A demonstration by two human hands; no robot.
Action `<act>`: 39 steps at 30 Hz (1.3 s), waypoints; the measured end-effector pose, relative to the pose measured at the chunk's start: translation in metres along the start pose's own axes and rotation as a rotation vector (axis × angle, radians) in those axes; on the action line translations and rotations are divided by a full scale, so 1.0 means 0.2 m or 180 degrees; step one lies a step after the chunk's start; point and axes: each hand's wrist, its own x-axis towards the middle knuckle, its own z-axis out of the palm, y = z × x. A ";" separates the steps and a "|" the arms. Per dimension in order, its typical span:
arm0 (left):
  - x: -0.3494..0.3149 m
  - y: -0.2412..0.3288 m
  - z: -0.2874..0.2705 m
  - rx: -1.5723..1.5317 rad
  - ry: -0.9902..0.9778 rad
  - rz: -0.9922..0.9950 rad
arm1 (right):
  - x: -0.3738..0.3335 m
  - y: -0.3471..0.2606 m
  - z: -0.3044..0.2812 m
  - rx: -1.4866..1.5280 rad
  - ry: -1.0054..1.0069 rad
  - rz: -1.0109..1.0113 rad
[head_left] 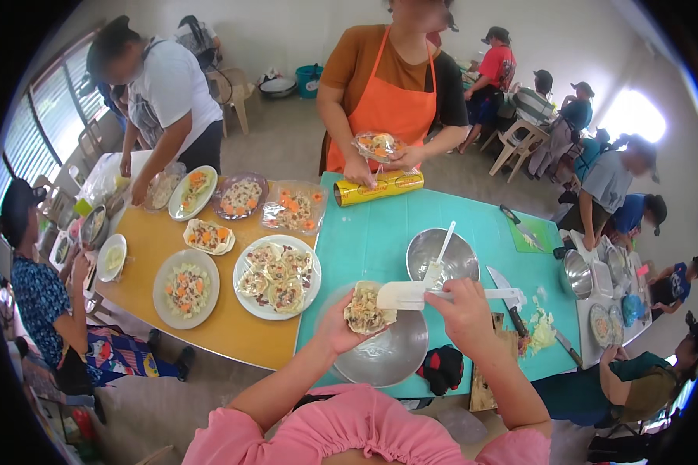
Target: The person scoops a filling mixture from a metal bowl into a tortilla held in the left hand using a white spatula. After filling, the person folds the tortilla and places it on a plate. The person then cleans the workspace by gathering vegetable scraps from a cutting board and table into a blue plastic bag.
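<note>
My left hand [336, 328] is wrapped round a small pale, shell-shaped cup [364, 312] filled with a chopped brown and cream mixture. In my right hand [467, 311] is a white spatula [399, 296]. Its broad blade rests at the right edge of the cup's filling, and its handle sticks out to the right past my fingers. Beneath both hands stands a large metal bowl [392, 356]. Behind it, a second metal bowl [473, 262] holds another white-handled spatula [447, 239].
Left on the yellow table are a plate of filled cups [278, 277] and several plates of chopped food. Right of my hands lie a large knife [507, 301], chopped cabbage [543, 329] and a dark cap-like bundle [444, 368]. Across the table, a person in an orange apron handles a yellow wrap box [380, 187].
</note>
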 end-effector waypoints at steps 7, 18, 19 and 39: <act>0.00 0.00 -0.01 0.0089 0.0002 0.0044 | 0.00 0.00 0.00 0.0033 0.0064 -0.0007; -0.01 -0.01 0.00 0.0055 0.0043 0.0059 | -0.03 0.00 0.01 0.0026 -0.0009 0.0029; -0.01 -0.01 0.01 0.0047 0.0044 0.0065 | -0.04 0.00 0.01 0.0010 0.0016 0.0037; -0.01 -0.02 -0.09 0.0060 0.0117 0.0311 | -0.18 0.05 0.02 -0.0078 0.0329 0.0426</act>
